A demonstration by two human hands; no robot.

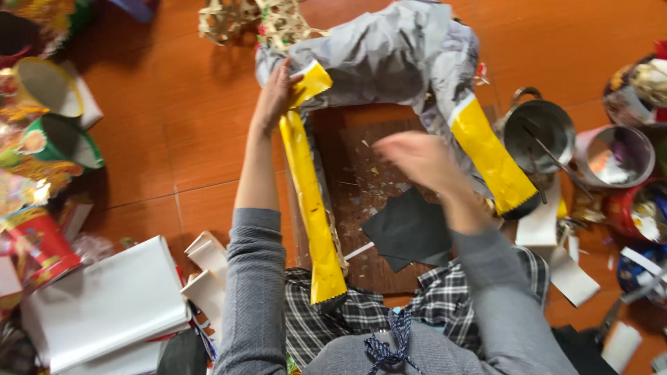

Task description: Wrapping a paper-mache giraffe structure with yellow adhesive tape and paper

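My left hand (273, 97) presses on the top corner of a long yellow strip (309, 194) joined to a big crumpled sheet of silver foil paper (389, 55). A second yellow strip (490, 156) hangs from the foil's right side. My right hand (417, 160) is blurred above a brown wooden board (361, 208); I cannot tell whether it holds anything. A dark grey paper piece (410, 229) lies on the board near my right wrist.
A metal pot (538, 132) with a stick in it stands at right, beside round containers (615, 156). Paper cups (48, 87) and colourful packets crowd the left edge. A white paper stack (108, 302) lies at lower left. A woven ornament (250, 21) lies at the top.
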